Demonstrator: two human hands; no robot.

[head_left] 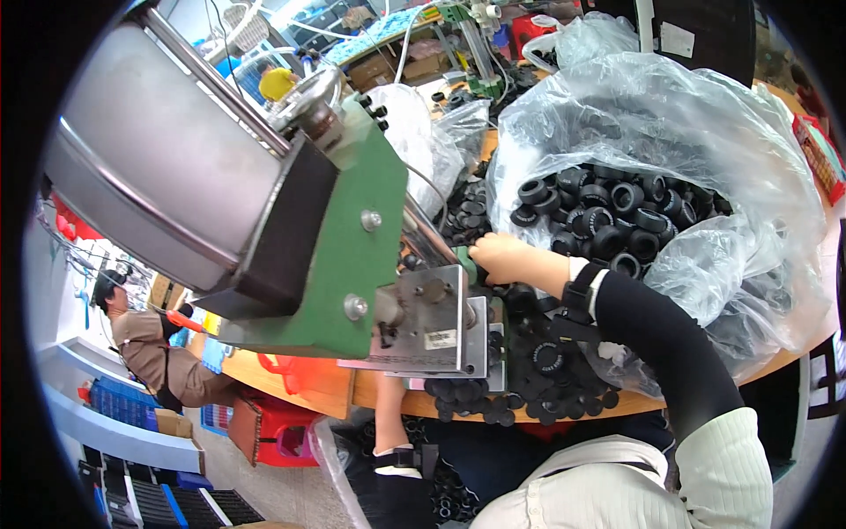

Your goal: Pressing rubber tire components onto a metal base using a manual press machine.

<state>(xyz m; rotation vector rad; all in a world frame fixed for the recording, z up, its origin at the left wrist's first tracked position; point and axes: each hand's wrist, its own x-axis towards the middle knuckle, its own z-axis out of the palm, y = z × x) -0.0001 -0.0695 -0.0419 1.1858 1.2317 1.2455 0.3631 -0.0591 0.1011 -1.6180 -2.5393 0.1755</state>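
The small black rubber rings (476, 220) lie heaped on the bench (291, 383) right at the foot of the green press (352, 238), and the right hand (500, 256) rests at the near edge of that heap, curled closed with the fingertips pinched at the point where the rings meet the press's metal fixture plate (436, 322); whether it grips a ring cannot be told, since the fingers hide what lies under them. The rings are round, so they have no long axis to speak of; they sit just ahead and to the left of that hand, touching it. The right hand is by far the nearer. The left hand is hidden below the bench edge behind the fixture plate, only its forearm (390, 419) showing, so its state cannot be told. Each ring is matte black, thick-walled, with a ribbed outer face and an open centre. To the right a large clear plastic bag (705, 132) holds many more of them, and flat black discs (520, 401) are scattered along the bench's front edge. A second person (145, 339) sits well apart on the left.
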